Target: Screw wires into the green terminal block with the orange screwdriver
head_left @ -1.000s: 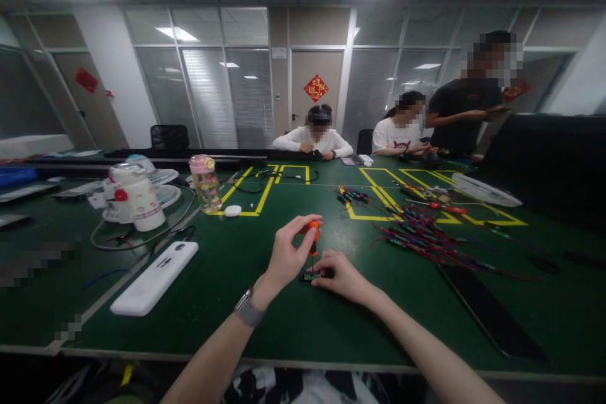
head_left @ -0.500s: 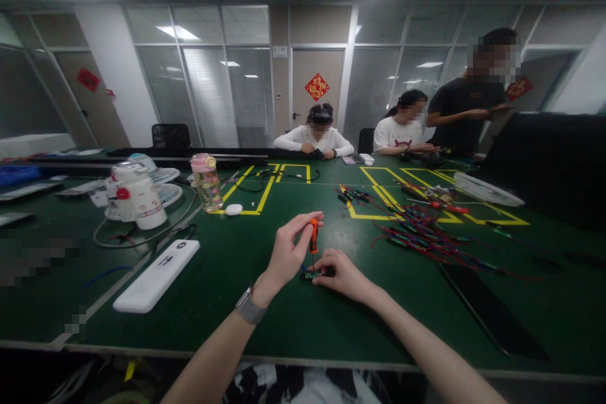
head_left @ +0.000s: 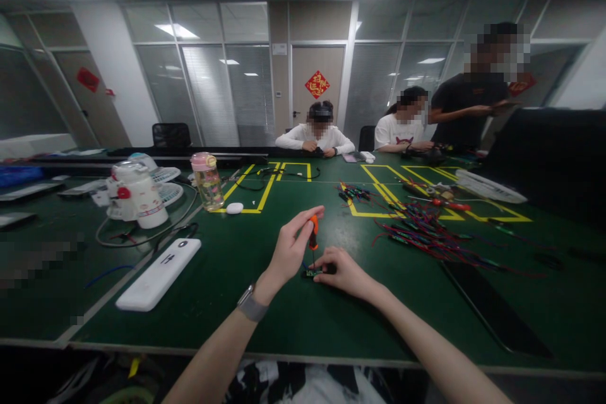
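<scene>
My left hand (head_left: 290, 246) is closed around the orange and black handle of a screwdriver (head_left: 314, 233), which stands upright. Its thin shaft points down at a small green circuit board (head_left: 310, 273) lying on the green table (head_left: 265, 328). My right hand (head_left: 341, 271) pinches the right end of that board between thumb and fingers. Whether the tip sits in a screw is too small to tell. A bit of blue wire shows beside the board, partly behind my left hand.
Right of my hands lies a heap of small boards with red and blue wires (head_left: 421, 227), near a dark flat panel (head_left: 497, 309). A white power bank (head_left: 158, 274), a white jug (head_left: 142, 196) and a pink-lidded bottle (head_left: 207, 183) stand left. Several people work across the table.
Both hands keep their places, with the screwdriver still upright over the board. The handle has turned slightly in my left fingers. The whole view has shifted a little.
</scene>
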`<state>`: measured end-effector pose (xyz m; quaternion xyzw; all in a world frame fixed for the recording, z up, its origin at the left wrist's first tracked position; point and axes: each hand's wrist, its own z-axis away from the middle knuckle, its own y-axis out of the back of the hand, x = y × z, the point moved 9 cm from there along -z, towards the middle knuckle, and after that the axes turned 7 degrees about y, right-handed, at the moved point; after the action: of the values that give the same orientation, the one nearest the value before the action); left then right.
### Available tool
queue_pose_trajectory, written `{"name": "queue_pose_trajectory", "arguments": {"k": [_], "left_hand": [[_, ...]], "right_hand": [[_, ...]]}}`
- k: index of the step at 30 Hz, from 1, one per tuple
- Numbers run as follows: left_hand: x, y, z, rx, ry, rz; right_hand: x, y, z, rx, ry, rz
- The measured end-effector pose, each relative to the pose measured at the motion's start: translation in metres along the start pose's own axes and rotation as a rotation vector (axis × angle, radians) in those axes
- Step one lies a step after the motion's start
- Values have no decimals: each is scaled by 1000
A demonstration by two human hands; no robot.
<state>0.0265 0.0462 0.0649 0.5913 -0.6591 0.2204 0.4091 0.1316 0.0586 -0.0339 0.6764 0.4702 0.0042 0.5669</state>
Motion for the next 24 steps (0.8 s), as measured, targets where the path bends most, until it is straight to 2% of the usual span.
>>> {"name": "queue_pose_trajectory", "arguments": {"k": [2, 4, 9, 11, 14, 16, 21, 24], "left_hand": [[-6, -1, -1, -13, 51, 88], [-6, 1, -1, 21, 46, 79], [8, 8, 4, 151, -105, -202], [10, 5, 5, 120, -132, -228], [9, -2, 5, 30, -120, -145], [7, -4, 4, 12, -96, -102], [9, 10, 3, 167, -106, -193], [9, 12, 3, 176, -98, -205]], "right_hand": [[0, 0, 0, -6, 1, -2], [0, -1, -1, -9, 3, -2], [0, 0, -1, 5, 12, 7], [0, 0, -1, 13, 18, 1], [0, 0, -1, 14, 19, -13], [0, 0, -1, 11, 10, -12], [0, 1, 0, 8, 10, 4], [0, 0, 0, 0, 8, -5]]}}
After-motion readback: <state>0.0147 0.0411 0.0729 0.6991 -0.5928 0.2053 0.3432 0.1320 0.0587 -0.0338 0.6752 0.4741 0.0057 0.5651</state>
